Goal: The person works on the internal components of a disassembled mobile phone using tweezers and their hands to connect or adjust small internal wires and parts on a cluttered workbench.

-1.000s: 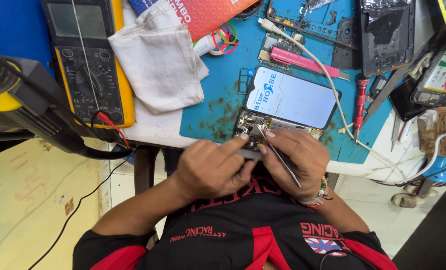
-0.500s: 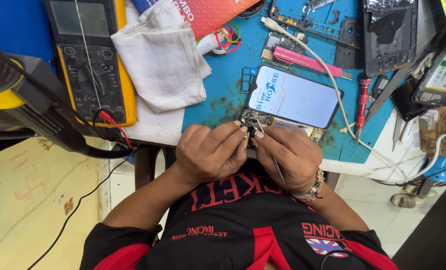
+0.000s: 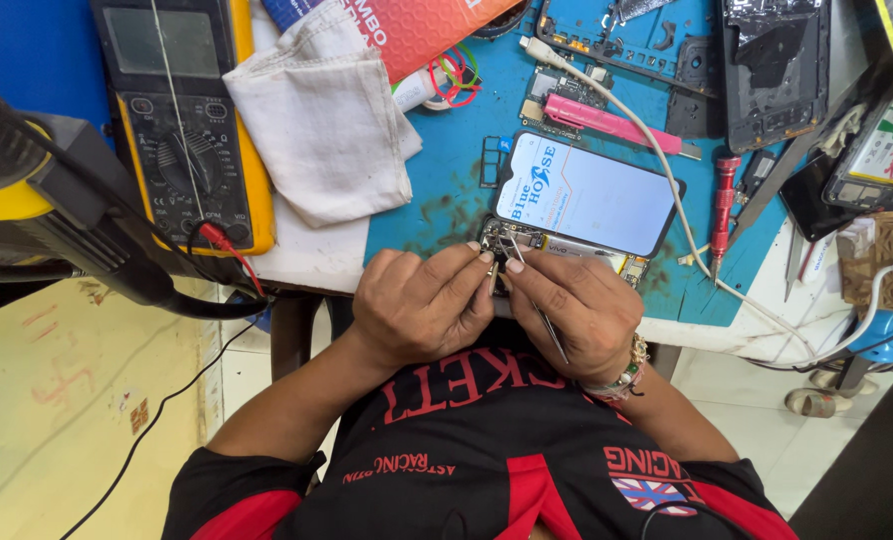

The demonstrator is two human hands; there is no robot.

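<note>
At the near edge of the blue mat [image 3: 447, 190], both hands meet over an opened phone [image 3: 567, 255] with its circuit board exposed. Left hand [image 3: 422, 305]: fingers curled, tips pinched on a small part at the phone's near corner; too small to tell what the part is. Right hand [image 3: 582, 310]: closed around thin metal tweezers [image 3: 532, 290], tips aimed at the same corner, shaft running back across the palm. Fingertips of the two hands nearly touch.

Phone's screen [image 3: 587, 195] lies flipped up just beyond the hands, lit pale blue, resting on the mat. Beyond the screen on the mat: pink pry tool [image 3: 617, 125] on a small board. Red-handled screwdriver [image 3: 724, 205] right of the screen. White cable [image 3: 667, 190] crosses the mat past the screen's right edge. Left of the mat: folded white cloth [image 3: 322, 115], then a yellow multimeter [image 3: 182, 130] on the worktop [image 3: 307, 255]. Bracelet [image 3: 622, 375] on right wrist.
</note>
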